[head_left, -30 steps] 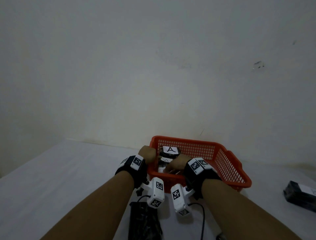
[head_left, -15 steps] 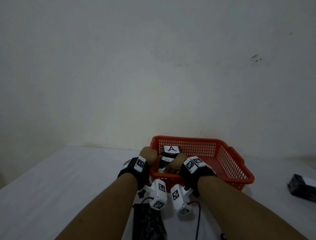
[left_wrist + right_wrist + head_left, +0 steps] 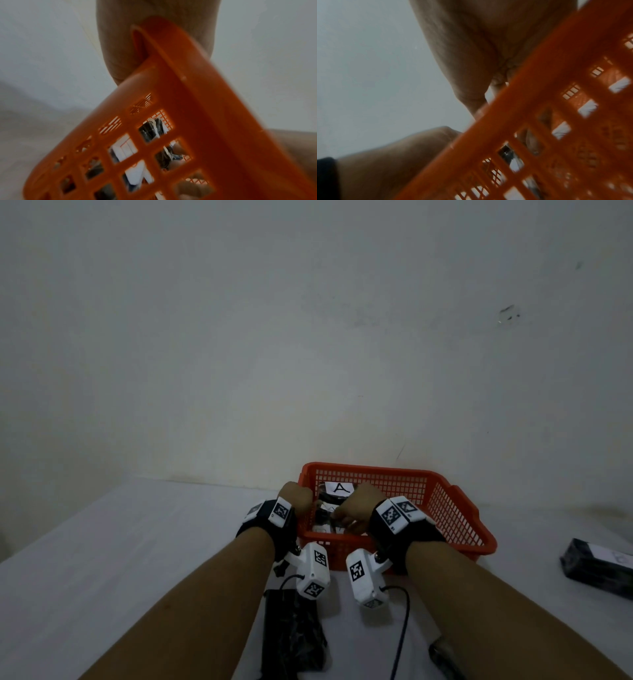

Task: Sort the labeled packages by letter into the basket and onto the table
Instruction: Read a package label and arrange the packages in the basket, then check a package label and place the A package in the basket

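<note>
left hand (image 3: 295, 497) grips basket (image 3: 455, 508) rim — near-left corner | right hand (image 3: 359, 505) inside basket

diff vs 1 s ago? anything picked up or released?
No clear pickup or release. Both hands stay at the orange basket: the left hand at its near-left rim, the right hand reaching inside among the packages. The A-labelled package stays in the basket; black packages on the table in front and at right are unmoved.

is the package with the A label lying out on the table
No, the package with the A label sits inside the orange basket, near its far wall, not on the table.
</note>
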Action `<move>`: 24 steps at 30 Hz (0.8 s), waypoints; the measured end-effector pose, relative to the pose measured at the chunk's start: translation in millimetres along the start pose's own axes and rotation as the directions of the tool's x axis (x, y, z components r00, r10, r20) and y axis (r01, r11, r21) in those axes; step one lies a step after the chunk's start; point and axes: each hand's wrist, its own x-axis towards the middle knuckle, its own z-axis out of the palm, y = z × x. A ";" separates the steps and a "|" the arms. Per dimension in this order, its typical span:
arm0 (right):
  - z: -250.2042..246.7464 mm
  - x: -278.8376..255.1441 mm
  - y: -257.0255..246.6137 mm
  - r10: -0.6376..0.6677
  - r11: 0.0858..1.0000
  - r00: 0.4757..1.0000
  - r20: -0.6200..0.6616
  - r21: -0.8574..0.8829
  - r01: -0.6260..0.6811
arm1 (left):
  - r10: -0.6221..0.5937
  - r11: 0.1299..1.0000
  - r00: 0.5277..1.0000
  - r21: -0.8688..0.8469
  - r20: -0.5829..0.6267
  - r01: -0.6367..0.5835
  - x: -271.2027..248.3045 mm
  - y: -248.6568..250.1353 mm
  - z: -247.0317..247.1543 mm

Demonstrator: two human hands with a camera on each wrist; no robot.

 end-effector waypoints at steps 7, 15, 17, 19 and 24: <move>-24.1 -62.1 -8.3 -0.215 0.976 0.942 -0.259 -0.015 0.218 | 0.029 0.997 0.999 0.071 -0.044 -0.026 -1.6 -0.5 -7.3; -15.2 -163.3 -9.4 -0.295 0.955 0.951 -0.091 0.016 0.297 | 0.289 0.952 0.945 0.146 -0.152 -0.268 -67.8 -2.9 -58.8; -4.0 -180.6 -7.7 -0.269 0.963 0.963 0.010 0.027 0.269 | 0.291 0.932 0.955 0.242 -0.050 -0.271 -95.1 -11.6 -68.1; 9.0 -191.6 -3.8 -0.270 0.961 0.958 0.096 -0.028 0.273 | 0.235 0.887 0.969 0.393 0.071 -0.244 -121.7 -19.2 -74.8; 37.1 -200.0 0.5 -0.174 0.968 0.970 0.169 -0.152 0.200 | 0.085 0.688 0.956 0.678 0.280 -0.259 -165.2 -35.9 -77.7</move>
